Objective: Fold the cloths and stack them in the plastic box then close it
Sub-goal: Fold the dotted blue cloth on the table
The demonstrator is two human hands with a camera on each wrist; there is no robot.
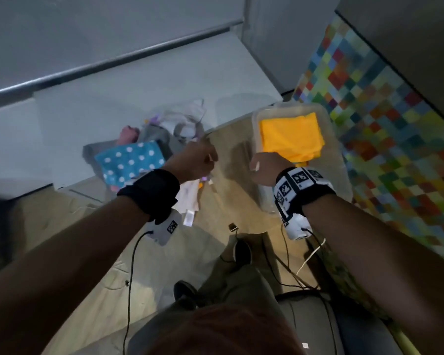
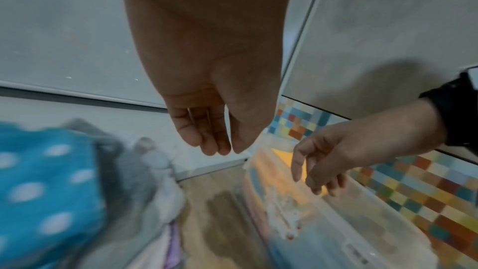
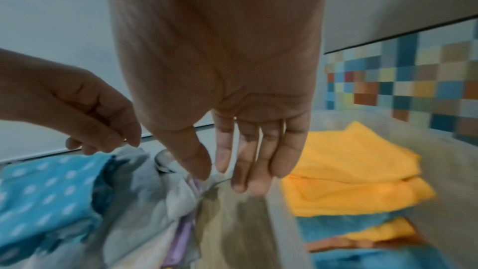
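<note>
A clear plastic box stands on the wooden floor at the right, with a folded orange cloth on top of a blue and another orange cloth inside. A loose pile lies to its left: a blue white-dotted cloth, grey cloth and white cloth. My left hand hangs over the pile's right edge, fingers relaxed and empty. My right hand hovers by the box's left wall, its fingers straight, holding nothing.
A many-coloured checked mat runs along the right of the box. A white raised surface lies behind the pile, with a grey wall beyond. Cables trail from both wrists over the floor near my legs.
</note>
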